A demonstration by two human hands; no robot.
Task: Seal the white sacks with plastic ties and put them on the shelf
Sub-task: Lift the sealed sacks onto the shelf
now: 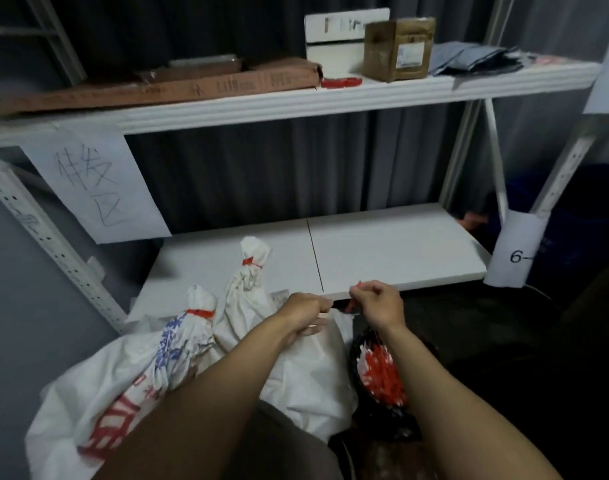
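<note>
My left hand (305, 311) grips the gathered neck of a white sack (310, 372) in front of me. My right hand (376, 304) pinches a red plastic tie (356, 285) just right of that neck. Two more white sacks stand to the left, each closed with a red tie: one with blue and red print (171, 344) low on the floor, and one (247, 282) leaning on the lower shelf board (400, 251). A dark bag of red and white ties (381, 375) lies below my right wrist.
The white rack's upper shelf (296, 102) carries a long flat carton (178, 86), a brown box (398, 48), a white box, grey bags and red ties (341, 82). A handwritten paper sign (95, 185) hangs at the left. A label reading "6-" (518, 251) wraps the right post.
</note>
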